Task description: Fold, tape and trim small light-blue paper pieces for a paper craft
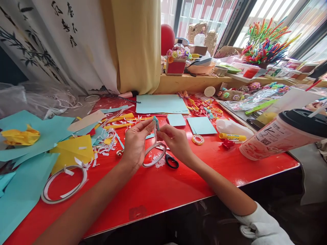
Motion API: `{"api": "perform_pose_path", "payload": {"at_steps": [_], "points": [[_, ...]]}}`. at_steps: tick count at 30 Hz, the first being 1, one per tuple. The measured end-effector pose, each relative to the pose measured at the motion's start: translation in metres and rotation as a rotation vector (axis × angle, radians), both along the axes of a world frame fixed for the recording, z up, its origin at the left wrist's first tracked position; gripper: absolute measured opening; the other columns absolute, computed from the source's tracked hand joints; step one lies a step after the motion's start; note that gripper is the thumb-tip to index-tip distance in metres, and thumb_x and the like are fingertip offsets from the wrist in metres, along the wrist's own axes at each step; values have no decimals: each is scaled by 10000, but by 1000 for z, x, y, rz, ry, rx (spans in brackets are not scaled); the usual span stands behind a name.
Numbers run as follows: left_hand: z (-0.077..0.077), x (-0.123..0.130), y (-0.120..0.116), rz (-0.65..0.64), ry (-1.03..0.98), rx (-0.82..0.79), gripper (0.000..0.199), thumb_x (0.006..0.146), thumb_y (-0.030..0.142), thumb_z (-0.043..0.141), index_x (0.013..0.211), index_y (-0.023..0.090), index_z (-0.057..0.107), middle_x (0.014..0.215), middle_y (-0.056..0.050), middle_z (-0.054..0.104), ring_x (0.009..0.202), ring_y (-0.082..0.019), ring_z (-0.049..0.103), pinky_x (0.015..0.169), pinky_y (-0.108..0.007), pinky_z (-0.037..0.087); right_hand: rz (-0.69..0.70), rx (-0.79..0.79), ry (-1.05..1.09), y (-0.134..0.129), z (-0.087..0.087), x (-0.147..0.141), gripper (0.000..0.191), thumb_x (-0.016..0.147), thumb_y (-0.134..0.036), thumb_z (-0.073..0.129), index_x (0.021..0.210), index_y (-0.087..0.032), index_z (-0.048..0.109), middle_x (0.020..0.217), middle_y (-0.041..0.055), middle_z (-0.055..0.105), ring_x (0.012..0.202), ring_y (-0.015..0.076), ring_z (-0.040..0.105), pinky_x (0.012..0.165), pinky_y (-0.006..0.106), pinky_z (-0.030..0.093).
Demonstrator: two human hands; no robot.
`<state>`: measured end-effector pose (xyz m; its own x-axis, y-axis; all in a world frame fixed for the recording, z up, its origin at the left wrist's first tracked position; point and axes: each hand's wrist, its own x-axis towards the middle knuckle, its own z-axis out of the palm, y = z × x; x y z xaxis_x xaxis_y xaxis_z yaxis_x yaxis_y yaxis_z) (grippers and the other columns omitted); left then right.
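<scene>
Between the fingertips of my left hand (139,139) and my right hand (176,139) is a small folded piece of light blue paper (156,123). Both hands are closed in a pinch on it. A strip of tape runs down from the paper to a roll of double-sided tape (154,163), which hangs or rests just below my hands; I cannot tell which. Black-handled scissors (172,161) lie on the red table (143,200) beside the roll, their blades partly hidden behind it.
Blue sheets (160,103) and smaller blue squares (201,125) lie farther back. A larger tape roll (63,185), yellow paper (74,151) and white scraps cover the left. At right stand a glue stick (232,136) and a large drink cup (278,136) near the table edge.
</scene>
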<state>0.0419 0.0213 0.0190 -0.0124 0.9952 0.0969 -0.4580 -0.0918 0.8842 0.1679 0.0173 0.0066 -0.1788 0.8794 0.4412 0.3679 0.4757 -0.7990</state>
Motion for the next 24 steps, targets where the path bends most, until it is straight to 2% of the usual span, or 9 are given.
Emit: {"api": "perform_pose_path", "payload": {"at_steps": [13, 19, 24], "points": [[-4, 2, -2, 6, -3, 2, 86, 677, 207, 666, 745, 168, 629, 735, 29, 574, 682, -65, 493, 665, -179, 394, -40, 61, -113, 0, -2, -1, 129, 836, -211, 446, 767, -185, 552, 667, -2, 600, 597, 107, 561, 548, 210, 417], [-3, 5, -7, 23, 9, -4, 77, 704, 218, 638, 765, 189, 600, 748, 31, 559, 676, -68, 483, 632, -177, 395, -23, 71, -96, -1, -2, -2, 125, 834, -218, 453, 759, -186, 548, 645, -2, 595, 604, 116, 578, 587, 229, 441], [-1, 6, -11, 28, -15, -42, 126, 676, 244, 667, 766, 219, 582, 747, 42, 540, 645, -65, 478, 585, -180, 396, 25, 7, -25, -1, -1, -2, 104, 826, -228, 468, 760, -186, 536, 649, -2, 592, 605, 117, 582, 581, 237, 462]]}}
